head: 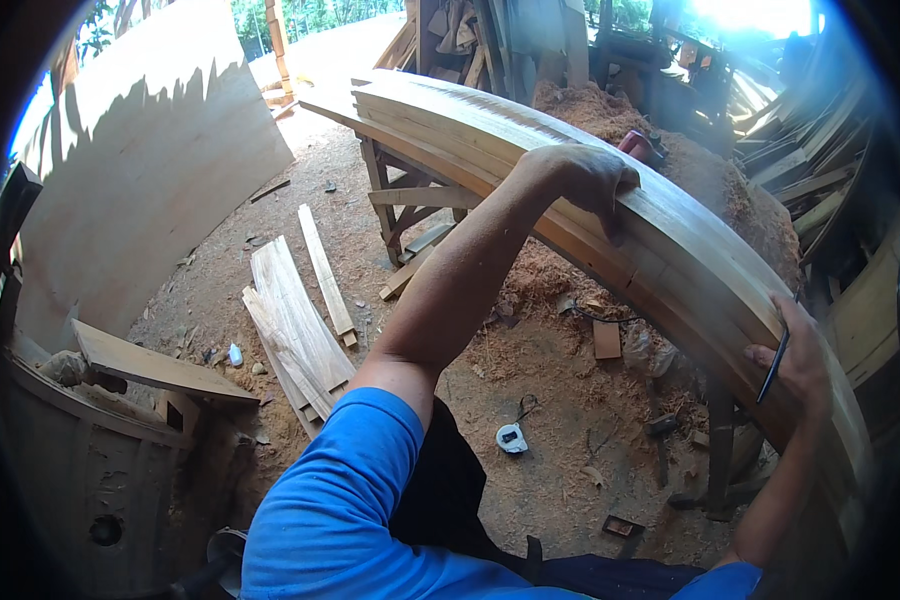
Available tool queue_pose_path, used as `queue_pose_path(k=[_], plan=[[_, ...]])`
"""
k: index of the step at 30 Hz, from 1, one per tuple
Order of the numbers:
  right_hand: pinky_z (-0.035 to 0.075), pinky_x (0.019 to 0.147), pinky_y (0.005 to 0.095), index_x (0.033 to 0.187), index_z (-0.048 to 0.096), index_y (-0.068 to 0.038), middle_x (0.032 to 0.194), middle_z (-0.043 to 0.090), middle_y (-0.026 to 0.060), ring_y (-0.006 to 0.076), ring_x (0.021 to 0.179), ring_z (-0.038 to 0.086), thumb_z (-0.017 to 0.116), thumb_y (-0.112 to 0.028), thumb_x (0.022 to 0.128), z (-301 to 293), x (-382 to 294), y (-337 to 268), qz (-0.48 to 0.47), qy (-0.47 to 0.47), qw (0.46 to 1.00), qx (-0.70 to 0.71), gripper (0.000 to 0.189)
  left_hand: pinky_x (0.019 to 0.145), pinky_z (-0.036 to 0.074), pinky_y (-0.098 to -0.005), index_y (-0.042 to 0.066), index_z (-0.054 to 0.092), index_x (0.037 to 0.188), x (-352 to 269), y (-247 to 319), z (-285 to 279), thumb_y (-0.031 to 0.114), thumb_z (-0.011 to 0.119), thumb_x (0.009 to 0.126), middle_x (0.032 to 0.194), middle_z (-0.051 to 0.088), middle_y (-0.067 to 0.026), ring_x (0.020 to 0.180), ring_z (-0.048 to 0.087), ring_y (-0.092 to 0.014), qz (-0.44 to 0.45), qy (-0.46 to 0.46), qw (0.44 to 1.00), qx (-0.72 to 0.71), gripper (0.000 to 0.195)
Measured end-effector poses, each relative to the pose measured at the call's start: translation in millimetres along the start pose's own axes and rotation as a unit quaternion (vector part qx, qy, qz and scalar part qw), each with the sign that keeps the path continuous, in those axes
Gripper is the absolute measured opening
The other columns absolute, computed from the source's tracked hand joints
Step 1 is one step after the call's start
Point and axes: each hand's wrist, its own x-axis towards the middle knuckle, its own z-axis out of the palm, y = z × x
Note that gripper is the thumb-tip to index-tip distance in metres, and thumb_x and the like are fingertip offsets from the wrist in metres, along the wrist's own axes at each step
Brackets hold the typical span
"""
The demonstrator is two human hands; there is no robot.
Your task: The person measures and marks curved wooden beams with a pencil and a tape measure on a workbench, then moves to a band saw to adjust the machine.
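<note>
Several pale wooden boards (709, 289) lie stacked lengthwise on a wooden workbench (457, 171), and they look curved through the wide lens. My left hand (586, 180) grips the near edge of the stack around its middle, with fingers over the upper face and the thumb down the side. Further right, my right hand (801, 356) holds a dark, slim pencil-like marker (774, 364). That hand also rests against the edge of the boards, its thumb on their near side.
Loose planks (300, 322) and a white tape measure (511, 438) lie on the shaving-strewn ground. A large plywood sheet (150, 180) leans at left. Behind the bench are a sawdust heap (592, 105), a red power tool (640, 146) and piled offcuts (817, 165).
</note>
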Motion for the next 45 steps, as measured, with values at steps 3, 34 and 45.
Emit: queue_pose_path(k=[3,34,45], plan=[[0.041,0.102,0.0455,0.133,0.050,0.004,0.125,0.059,0.0274,0.0416,0.120,0.055,0.085,-0.025,0.064,-0.3,-0.1,-0.4,-0.004,0.002,1.000,-0.009,0.082,0.098,0.045,-0.0410,0.009,0.054,0.136,0.3,0.0,0.3,0.037,0.092,0.055,0.124,0.064,-0.0146,0.114,0.060,-0.031,0.000,0.003,1.000,0.000,0.094],[0.044,0.096,0.0453,0.127,0.053,0.004,0.117,0.062,0.0278,0.0421,0.114,0.058,0.085,-0.024,0.063,1.0,0.3,-2.4,-0.031,0.024,0.999,0.009,0.077,0.097,0.046,-0.0401,0.009,0.055,0.135,-1.1,0.8,-0.9,0.037,0.093,0.053,0.122,0.064,-0.0147,0.112,0.061,-0.031,-0.004,0.003,1.000,-0.008,0.095],[0.044,0.097,0.0449,0.127,0.053,0.005,0.119,0.062,0.0269,0.0416,0.115,0.058,0.086,-0.025,0.063,0.4,0.7,-2.2,-0.023,0.016,1.000,0.009,0.078,0.096,0.046,-0.0397,0.009,0.055,0.135,-3.7,3.3,-1.7,0.037,0.092,0.055,0.120,0.065,-0.0144,0.110,0.061,-0.030,-0.003,0.006,1.000,-0.004,0.093]])
